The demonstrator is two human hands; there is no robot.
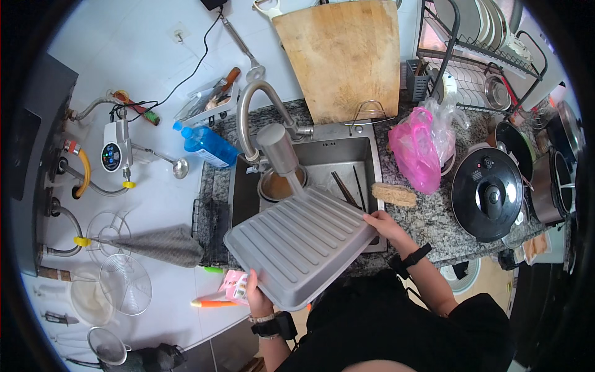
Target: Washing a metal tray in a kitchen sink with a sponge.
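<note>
A grey ribbed tray (297, 242), its raised-rib face towards me, is tilted over the near part of the steel sink (376, 162). My left hand (259, 295) grips its lower left edge, thumb on top. My right hand (385, 225) holds the right edge near the upper corner. Water runs from the steel faucet (277, 149) onto the tray's far corner. Behind the tray, a metal bowl (299, 174) of brownish liquid and some chopsticks (344, 188) lie in the sink. The undersides of both hands' grips are hidden.
A loofah-like scrubber (394, 194) and a pink plastic bag (416, 149) lie right of the sink, beside a lidded electric cooker (487, 194). A blue detergent bottle (211, 146) stands at left. The wooden cutting board (346, 60) leans behind, near a dish rack (483, 56).
</note>
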